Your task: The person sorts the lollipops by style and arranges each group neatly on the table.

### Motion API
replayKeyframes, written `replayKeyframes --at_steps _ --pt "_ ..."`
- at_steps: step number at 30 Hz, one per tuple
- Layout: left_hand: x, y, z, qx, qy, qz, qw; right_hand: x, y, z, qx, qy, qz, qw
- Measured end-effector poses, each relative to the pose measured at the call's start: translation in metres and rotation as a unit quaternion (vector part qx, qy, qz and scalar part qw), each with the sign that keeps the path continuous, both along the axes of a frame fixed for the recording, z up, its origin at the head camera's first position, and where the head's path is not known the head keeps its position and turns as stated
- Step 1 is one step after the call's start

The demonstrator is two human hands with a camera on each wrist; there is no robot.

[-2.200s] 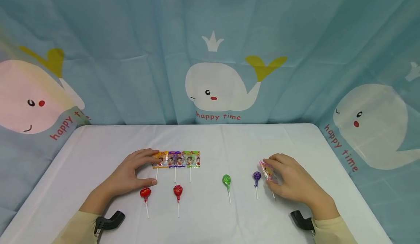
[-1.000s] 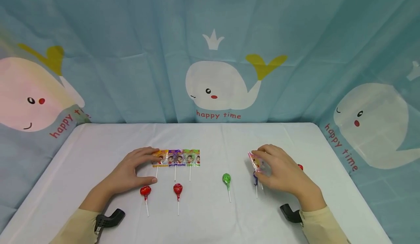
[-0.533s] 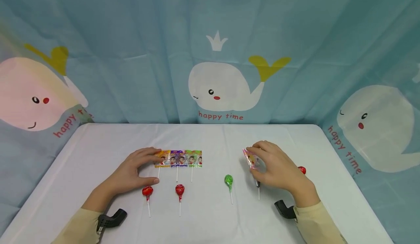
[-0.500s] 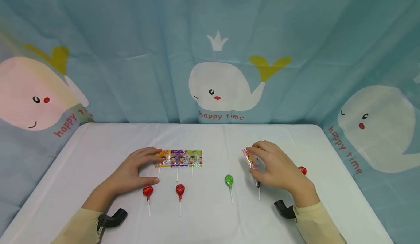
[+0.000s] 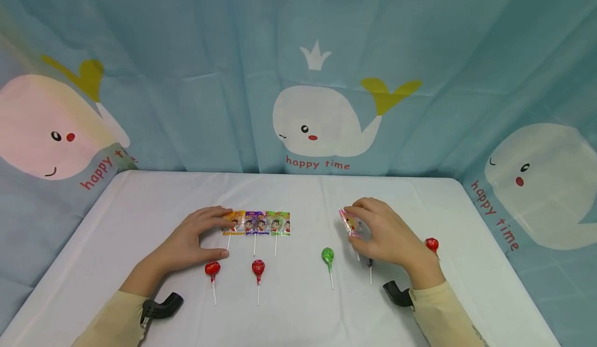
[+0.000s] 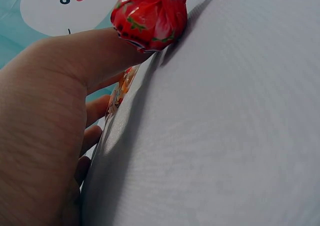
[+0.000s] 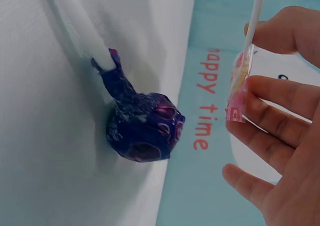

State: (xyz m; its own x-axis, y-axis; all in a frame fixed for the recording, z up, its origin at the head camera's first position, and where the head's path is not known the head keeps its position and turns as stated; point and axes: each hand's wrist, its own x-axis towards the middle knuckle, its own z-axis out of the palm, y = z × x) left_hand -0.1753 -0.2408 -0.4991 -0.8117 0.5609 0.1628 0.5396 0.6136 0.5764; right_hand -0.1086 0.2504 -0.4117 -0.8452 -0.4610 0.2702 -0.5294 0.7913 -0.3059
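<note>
My right hand [image 5: 384, 233] pinches a flat lollipop in a pink wrapper [image 5: 349, 222] between thumb and fingers. In the right wrist view, its white stick [image 7: 256, 11] points up past the thumb. Below that hand lies a round purple lollipop [image 7: 145, 126], mostly covered in the head view. My left hand [image 5: 188, 235] rests at the left end of a row of flat lollipops, its fingertips touching the orange one [image 5: 239, 223]. Beside that lie a purple-wrapped one [image 5: 257, 223] and a green-wrapped one [image 5: 278, 223], edge to edge. A round red lollipop [image 6: 150, 18] is near the left thumb.
A second round red lollipop [image 5: 258, 268] lies in front of the row. A round green lollipop [image 5: 327, 255] is between the hands. Another red one [image 5: 431, 244] sits right of the right forearm. A whale-print curtain [image 5: 224, 124] hangs behind the white table [image 5: 298, 316].
My right hand has carried the pink lollipop leftward and farther back, passing over the purple round one. The red lollipop at the right has come into sight. My left hand stays at the row.
</note>
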Motion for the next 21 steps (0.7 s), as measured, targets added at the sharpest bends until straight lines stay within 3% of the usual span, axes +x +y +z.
replayKeyframes --at_steps 21 --pt "0.001 0.0 0.0 0.002 0.001 0.0 1.0 -0.018 -0.031 -0.001 -0.018 -0.013 0.014 0.9996"
